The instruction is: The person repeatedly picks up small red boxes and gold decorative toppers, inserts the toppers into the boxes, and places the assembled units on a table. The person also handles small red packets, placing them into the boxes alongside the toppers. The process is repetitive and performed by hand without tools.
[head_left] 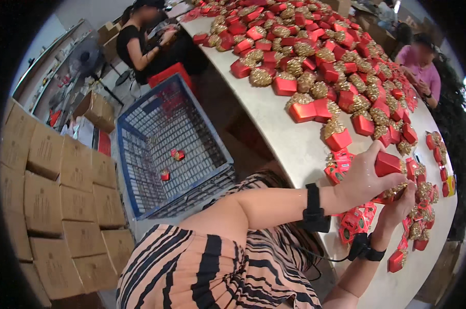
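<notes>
My left hand (361, 175) is closed around a small red pot-shaped ornament (387, 164) with a gold glittery top, held above the white table. Just below it, my right hand (399, 205) closes its fingers on a gold glittery part (395, 190). Whether this belongs to the same ornament or to another one is hidden by the fingers. Red printed cards (357, 221) lie on the table beside my wrists, with more red cards (339, 164) beyond my left hand. Several finished-looking red and gold ornaments (423, 193) lie in a cluster to the right.
A big heap of red and gold ornaments (305, 56) covers the far part of the white table (264, 108). Left of it stands a blue plastic crate (132, 172) holding a few ornaments. Cardboard boxes (45, 203) are stacked at far left. Two people work across the way.
</notes>
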`<state>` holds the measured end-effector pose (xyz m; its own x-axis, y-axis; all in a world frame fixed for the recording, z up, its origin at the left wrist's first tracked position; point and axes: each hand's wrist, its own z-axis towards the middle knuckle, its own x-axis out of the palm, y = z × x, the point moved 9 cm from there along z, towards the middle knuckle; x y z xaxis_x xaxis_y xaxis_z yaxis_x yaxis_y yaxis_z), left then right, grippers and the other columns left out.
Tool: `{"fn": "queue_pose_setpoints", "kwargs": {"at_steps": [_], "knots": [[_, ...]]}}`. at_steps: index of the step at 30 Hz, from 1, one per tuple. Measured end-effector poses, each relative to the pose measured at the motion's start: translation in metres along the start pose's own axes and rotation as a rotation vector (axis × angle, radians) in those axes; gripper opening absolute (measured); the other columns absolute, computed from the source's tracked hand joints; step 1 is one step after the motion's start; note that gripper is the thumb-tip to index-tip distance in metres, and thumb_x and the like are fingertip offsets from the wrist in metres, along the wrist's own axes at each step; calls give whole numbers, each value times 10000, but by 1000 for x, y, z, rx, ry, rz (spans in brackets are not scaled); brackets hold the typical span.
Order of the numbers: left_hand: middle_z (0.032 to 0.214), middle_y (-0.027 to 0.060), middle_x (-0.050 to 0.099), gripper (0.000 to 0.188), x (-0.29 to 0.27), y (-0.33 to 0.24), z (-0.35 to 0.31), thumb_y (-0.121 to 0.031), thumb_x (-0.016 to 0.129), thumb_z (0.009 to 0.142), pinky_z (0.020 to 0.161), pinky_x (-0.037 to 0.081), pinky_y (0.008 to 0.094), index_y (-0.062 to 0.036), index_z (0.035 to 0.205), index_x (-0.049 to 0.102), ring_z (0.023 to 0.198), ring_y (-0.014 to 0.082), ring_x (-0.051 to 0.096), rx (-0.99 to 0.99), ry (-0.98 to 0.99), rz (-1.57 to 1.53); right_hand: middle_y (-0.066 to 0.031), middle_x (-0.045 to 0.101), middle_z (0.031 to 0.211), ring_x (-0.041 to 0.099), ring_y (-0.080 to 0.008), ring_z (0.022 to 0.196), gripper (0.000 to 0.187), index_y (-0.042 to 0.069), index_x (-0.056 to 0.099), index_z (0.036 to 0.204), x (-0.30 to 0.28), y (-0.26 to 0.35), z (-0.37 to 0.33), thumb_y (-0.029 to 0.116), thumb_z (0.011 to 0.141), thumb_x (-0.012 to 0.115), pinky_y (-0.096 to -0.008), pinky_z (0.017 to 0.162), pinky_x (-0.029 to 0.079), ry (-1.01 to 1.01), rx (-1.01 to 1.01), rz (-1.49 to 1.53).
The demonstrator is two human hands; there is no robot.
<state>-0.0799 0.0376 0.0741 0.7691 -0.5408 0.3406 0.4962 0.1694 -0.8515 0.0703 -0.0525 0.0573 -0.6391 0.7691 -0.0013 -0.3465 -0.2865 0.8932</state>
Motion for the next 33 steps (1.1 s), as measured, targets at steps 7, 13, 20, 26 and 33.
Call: {"fn": "queue_pose_setpoints", "kwargs": {"at_steps": [7, 13, 20, 26, 33], "knots": [[724, 139, 583, 515, -15, -23, -13, -273, 778, 679, 632, 467, 326, -12, 956, 432, 685, 216, 601, 208, -114, 142, -9, 564, 761, 532, -82, 662, 329, 40, 558, 908, -1, -21, 3, 305, 976, 376, -194, 570, 403, 318, 187, 340], [793, 135, 586, 462, -18, -5, -12, -207, 787, 675, 640, 478, 348, -4, 943, 470, 710, 247, 600, 200, -58, 137, -31, 550, 757, 499, -114, 687, 248, 6, 561, 840, 16, -14, -4, 195, 930, 429, -265, 566, 409, 190, -128, -269], [815, 91, 632, 426, -6, -1, 7, -183, 769, 736, 640, 501, 260, -5, 965, 458, 731, 126, 614, 192, 43, 239, -28, 454, 597, 393, -120, 539, 427, -1, 494, 703, 33, 17, -1, 283, 986, 347, -303, 492, 316, 225, -174, -210], [912, 113, 604, 474, -11, 37, 38, -432, 587, 867, 730, 474, 291, -11, 1064, 491, 823, 154, 579, -23, 236, 333, 64, 323, 609, 322, -59, 567, 311, 107, 498, 701, 11, -46, 12, 296, 944, 454, -234, 528, 281, 163, 366, 243], [1037, 168, 562, 337, -50, 47, 56, -278, 631, 818, 853, 436, 381, -17, 1020, 567, 984, 321, 543, 214, 404, 1079, 33, 405, 577, 364, -72, 460, 332, 105, 499, 656, -93, -40, 45, 268, 943, 456, -241, 401, 284, -412, 194, 255]]}}
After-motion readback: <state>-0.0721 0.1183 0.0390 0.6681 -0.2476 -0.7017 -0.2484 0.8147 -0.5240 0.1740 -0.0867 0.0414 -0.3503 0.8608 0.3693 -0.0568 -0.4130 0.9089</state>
